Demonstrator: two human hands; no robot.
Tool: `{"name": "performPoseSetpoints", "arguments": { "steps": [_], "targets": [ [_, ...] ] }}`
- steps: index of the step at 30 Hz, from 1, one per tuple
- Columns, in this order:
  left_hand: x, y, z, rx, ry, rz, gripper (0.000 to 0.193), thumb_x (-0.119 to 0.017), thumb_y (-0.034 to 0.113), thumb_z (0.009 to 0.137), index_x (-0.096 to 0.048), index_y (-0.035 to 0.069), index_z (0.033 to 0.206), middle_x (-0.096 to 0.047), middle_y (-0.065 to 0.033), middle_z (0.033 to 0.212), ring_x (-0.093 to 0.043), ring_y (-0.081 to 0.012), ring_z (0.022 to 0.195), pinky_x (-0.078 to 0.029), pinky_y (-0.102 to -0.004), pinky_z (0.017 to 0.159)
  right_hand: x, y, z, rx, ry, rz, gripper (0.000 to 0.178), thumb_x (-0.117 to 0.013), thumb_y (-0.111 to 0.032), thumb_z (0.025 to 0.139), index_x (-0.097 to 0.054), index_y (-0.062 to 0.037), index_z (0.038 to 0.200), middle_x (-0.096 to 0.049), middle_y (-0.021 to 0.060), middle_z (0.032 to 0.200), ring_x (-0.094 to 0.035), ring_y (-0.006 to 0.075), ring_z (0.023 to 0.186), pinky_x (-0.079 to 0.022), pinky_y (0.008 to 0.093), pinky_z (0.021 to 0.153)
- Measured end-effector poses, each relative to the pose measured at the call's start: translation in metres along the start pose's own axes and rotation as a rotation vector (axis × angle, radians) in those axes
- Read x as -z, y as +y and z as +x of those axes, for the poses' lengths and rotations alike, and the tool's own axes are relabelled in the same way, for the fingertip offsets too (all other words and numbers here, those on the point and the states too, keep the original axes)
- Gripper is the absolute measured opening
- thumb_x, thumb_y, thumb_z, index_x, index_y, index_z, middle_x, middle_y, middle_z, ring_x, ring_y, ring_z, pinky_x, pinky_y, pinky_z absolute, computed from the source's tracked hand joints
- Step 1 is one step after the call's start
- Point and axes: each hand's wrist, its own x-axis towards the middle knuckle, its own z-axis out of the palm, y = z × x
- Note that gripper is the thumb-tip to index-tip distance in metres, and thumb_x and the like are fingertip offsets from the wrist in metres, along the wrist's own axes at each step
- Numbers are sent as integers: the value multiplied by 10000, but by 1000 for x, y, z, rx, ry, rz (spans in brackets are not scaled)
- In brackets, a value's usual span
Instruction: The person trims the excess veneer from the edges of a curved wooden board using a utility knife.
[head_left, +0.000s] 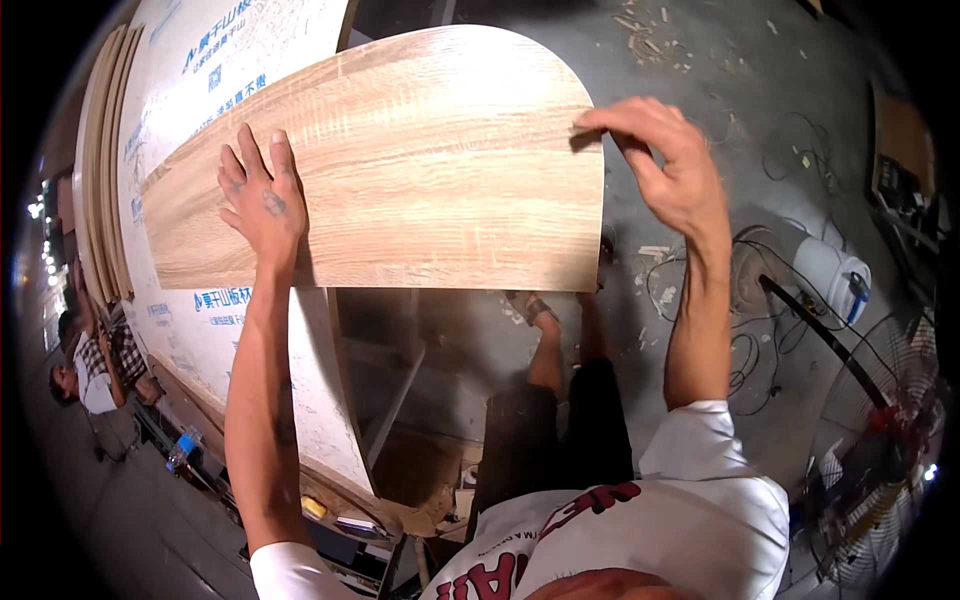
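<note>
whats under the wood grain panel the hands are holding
Under the wood grain panel, its left part overlaps a large white printed sheet; the right part hangs over grey concrete floor. The left hand lies flat on top; the right hand pinches its edge. Whatever lies directly beneath is hidden.

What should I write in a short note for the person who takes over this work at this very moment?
Left hand: flat, palm down on the light oak-grain wooden panel, near its left end.
Right hand: fingertips pinch the panel's right edge near the top corner.
Panel: its left part lies over the large white printed board; its right part sticks out over the grey concrete floor.
Done: panel is steadied by both hands.
Left: cannot tell from this view; no tool is on the panel.
</note>
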Motion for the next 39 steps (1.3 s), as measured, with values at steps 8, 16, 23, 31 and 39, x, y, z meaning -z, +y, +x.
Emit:
{"name": "performPoseSetpoints", "arguments": {
  "steps": [8, 16, 23, 31, 39],
  "targets": [
    [-2, 2, -1, 3, 19, 10, 741, -336, 658, 997, -341, 177, 1562, -243, -232, 1616, -173, -466, 1492, -89, -731, 1120, -43, -77, -121, -245, 111, -136, 429, -572, 126, 757, -757, -113, 1062, -713, 51, 961, -635, 228, 901, -462, 326, 835],
    [-2, -4, 2, 24, 60, 71, 728, -397, 653, 977, -371, 202, 1548, -267, -192, 1619, -205, -416, 1496, -100, -682, 1161, 26, -61, -78, -178, -52, 71, 515, -474, 157, 727, -715, -32, 1142, -700, 142, 995, -630, 245, 848, -500, 330, 752],
    [-6, 1, 6, 21, 85, 10, 735, -414, 668, 964, -404, 204, 1534, -278, -161, 1624, -213, -396, 1500, -97, -662, 1172, -31, 8, 217, 575, -550, -14, 586, -529, 163, 810, -685, -177, 1262, -682, 47, 1100, -649, 240, 993, -520, 368, 819],
    [-5, -7, -1, 52, 72, 60, 709, -390, 671, 977, -373, 254, 1551, -275, -124, 1632, -205, -345, 1515, -98, -650, 1182, -79, -28, 266, 872, -788, 22, 278, -625, -84, 839, -727, -169, 1083, -660, 30, 948, -588, 238, 939, -405, 385, 844],
    [-3, -5, 3, 29, 65, 47, 686, -418, 624, 993, -385, 217, 1544, -279, -144, 1625, -205, -369, 1509, -91, -637, 1186, -35, 15, 226, 853, -658, -247, 538, -573, 109, 775, -718, -192, 1197, -670, 20, 1037, -608, 219, 980, -453, 382, 859]
  ]
}}
